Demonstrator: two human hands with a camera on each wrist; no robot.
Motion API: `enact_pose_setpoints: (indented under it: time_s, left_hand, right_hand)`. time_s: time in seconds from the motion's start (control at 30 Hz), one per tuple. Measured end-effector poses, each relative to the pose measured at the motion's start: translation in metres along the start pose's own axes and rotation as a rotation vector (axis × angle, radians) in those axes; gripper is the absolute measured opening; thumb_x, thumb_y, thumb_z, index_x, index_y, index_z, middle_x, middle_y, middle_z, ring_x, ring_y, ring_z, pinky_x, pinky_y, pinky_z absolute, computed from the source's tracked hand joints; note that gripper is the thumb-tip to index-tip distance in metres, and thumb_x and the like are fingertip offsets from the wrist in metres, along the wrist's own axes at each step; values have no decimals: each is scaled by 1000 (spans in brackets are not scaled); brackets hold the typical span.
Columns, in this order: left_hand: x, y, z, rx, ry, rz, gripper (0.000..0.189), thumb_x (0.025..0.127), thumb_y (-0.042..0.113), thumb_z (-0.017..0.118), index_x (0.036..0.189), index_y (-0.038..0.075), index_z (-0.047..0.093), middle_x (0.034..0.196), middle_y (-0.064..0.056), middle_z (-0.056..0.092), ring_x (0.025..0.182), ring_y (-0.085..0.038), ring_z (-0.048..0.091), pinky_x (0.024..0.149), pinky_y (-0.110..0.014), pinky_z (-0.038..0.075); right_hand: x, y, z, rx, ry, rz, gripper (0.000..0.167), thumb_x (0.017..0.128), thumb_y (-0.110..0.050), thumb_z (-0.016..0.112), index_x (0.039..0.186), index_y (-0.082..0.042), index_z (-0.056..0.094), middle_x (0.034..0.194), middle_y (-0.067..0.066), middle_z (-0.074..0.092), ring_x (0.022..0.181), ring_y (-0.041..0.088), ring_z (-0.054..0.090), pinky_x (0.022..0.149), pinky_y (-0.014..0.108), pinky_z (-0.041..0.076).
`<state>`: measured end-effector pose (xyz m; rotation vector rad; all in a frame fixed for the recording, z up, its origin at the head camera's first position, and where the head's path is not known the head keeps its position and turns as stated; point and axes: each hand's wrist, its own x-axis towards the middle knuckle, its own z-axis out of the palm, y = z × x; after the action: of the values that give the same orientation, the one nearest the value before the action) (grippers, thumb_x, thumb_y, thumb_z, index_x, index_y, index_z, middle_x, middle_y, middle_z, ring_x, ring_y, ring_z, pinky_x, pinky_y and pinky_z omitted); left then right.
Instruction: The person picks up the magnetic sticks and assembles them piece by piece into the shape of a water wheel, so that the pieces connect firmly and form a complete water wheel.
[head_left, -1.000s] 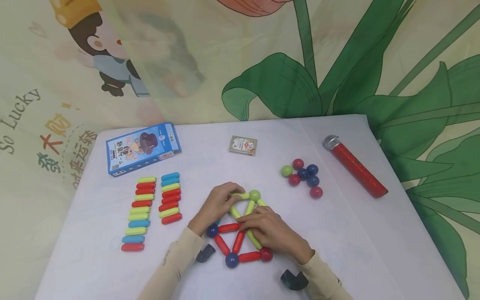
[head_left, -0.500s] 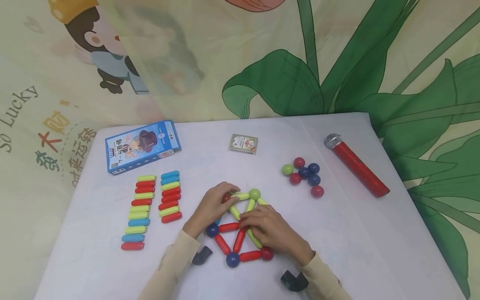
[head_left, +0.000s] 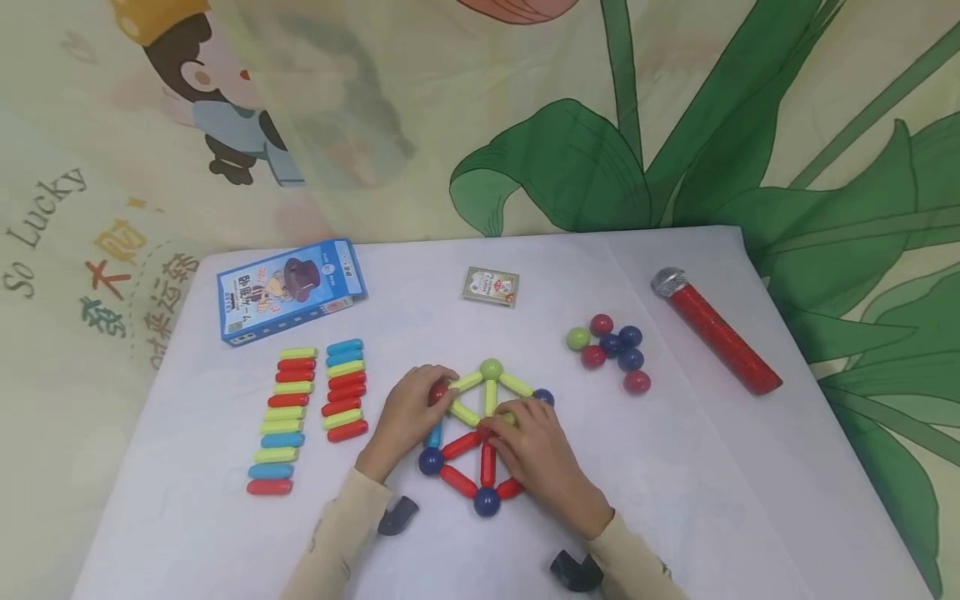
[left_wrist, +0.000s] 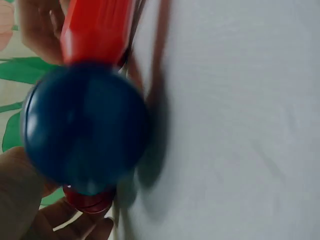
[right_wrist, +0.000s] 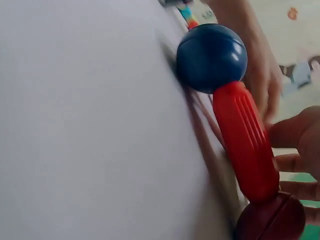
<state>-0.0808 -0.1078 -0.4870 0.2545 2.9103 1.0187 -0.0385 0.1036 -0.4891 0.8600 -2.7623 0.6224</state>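
Observation:
A wheel-like frame of coloured building rods and balls lies between both hands in the head view. Yellow rods (head_left: 467, 413) run to a green ball (head_left: 491, 368) at the far side, and red rods (head_left: 487, 465) to a blue ball (head_left: 487, 502) at the near side. My left hand (head_left: 405, 417) grips the red ball (head_left: 438, 392) at the left corner, above a blue rod (head_left: 433, 434). With its fingertips my right hand (head_left: 543, 454) pinches the red centre ball (head_left: 486, 427); the palm covers the frame's right part. A blue ball (right_wrist: 212, 58) and red rod (right_wrist: 246, 142) fill the right wrist view.
Two columns of loose rods (head_left: 285, 412) lie on the left, below a blue box (head_left: 291, 290). A card pack (head_left: 491, 286) sits at the back. Several loose balls (head_left: 611, 345) and a red microphone-like tube (head_left: 720, 337) are on the right of the white table (head_left: 712, 500).
The frame has turned counterclockwise: its green ball shifted left, the near blue ball right and farther away. Both hands moved with it, and a blue ball at the right corner came into sight.

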Motion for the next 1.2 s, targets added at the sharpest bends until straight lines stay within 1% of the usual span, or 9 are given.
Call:
enact_pose_setpoints:
  time_s: [0.2, 0.33, 0.43, 0.5, 0.6, 0.73, 0.83, 1.0, 1.2]
  left_hand:
    - [-4, 4, -3, 65, 36, -75, 34, 83, 25, 75, 114, 15, 64, 86, 3, 59, 76, -12, 52, 67, -26, 51]
    - [-8, 8, -4, 78, 73, -120, 36, 82, 25, 76, 115, 14, 64, 80, 2, 56, 72, -13, 51, 62, -25, 50]
    - [-10, 7, -5, 96, 94, -134, 38, 83, 26, 76, 116, 14, 63, 79, 2, 54, 72, -13, 51, 61, -24, 50]
    - [-12, 5, -7, 111, 106, -128, 39, 83, 28, 75, 117, 14, 63, 81, 2, 55, 74, -13, 52, 62, -25, 52]
    - [-17, -2, -17, 124, 152, -95, 39, 84, 28, 74, 118, 15, 63, 95, -1, 60, 87, -17, 56, 72, -32, 56]
    - [-38, -22, -40, 94, 284, -71, 36, 84, 20, 75, 117, 12, 63, 112, -7, 61, 105, -24, 56, 84, -43, 54]
    - [-60, -43, -52, 51, 341, -99, 38, 79, 10, 78, 114, 10, 62, 111, -7, 62, 106, -24, 56, 84, -46, 54]
    - [-84, -63, -57, 9, 262, -157, 43, 76, 3, 78, 115, 7, 62, 110, -9, 63, 105, -25, 59, 86, -48, 54]
    - [-95, -67, -50, 18, 165, -230, 46, 78, 5, 77, 120, 11, 60, 115, -9, 62, 110, -27, 58, 87, -48, 53]
  right_hand:
    - [9, 20, -9, -10, -1, 107, 43, 80, -19, 78, 121, -14, 65, 128, 9, 57, 121, 28, 50, 103, 47, 42]
    - [9, 25, -11, -34, 23, 135, 39, 81, -15, 76, 119, -12, 66, 128, 10, 55, 122, 30, 48, 103, 48, 41]
    - [8, 19, -12, 6, 86, 57, 36, 77, -13, 78, 112, -12, 69, 119, 8, 60, 113, 27, 52, 96, 45, 46]
    - [9, 11, -9, 25, 80, -34, 35, 76, -15, 80, 110, -14, 71, 114, 5, 62, 107, 23, 54, 90, 41, 48]
    - [9, -1, -2, 22, 17, -106, 35, 76, -19, 80, 111, -18, 72, 112, 1, 63, 104, 18, 52, 86, 36, 47]
    - [7, -7, 3, -3, 14, -51, 38, 75, -14, 81, 111, -23, 73, 108, -2, 64, 102, 17, 52, 84, 35, 46]
    - [7, -4, 4, -2, 46, -44, 41, 73, -9, 81, 110, -24, 73, 104, -4, 65, 99, 17, 53, 85, 38, 46]
    - [11, 4, 4, 8, 62, -70, 42, 73, -6, 81, 110, -23, 73, 107, -4, 67, 102, 18, 53, 88, 40, 45]
    - [10, 12, -1, 92, 76, -58, 34, 77, -9, 78, 108, -20, 73, 108, -3, 68, 105, 17, 54, 92, 41, 45]
